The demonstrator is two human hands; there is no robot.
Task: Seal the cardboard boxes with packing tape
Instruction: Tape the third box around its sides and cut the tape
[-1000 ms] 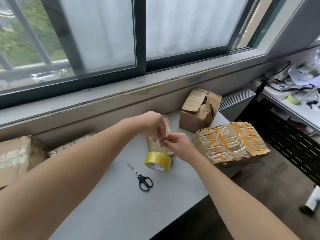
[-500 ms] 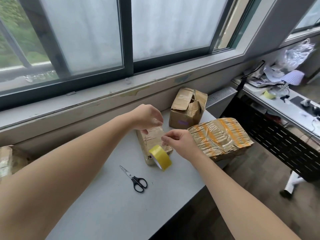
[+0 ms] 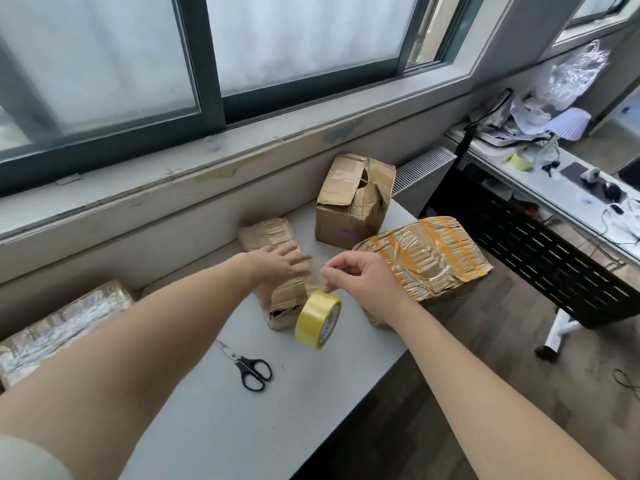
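Pinching the clingy free end of the light packing tape roll (image 3: 318,319) just beside the small box (image 3: 268,239) on the table (image 3: 311,393), the right hand (image 3: 360,282) should pull it taut while the flat-fingered left hand (image 3: 280,268) presses that box.

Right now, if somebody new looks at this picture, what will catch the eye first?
The yellow tape roll in the middle of the table, its free end pinched by the right hand. Beside it, the left hand lies flat on a small taped box; black scissors lie nearer.
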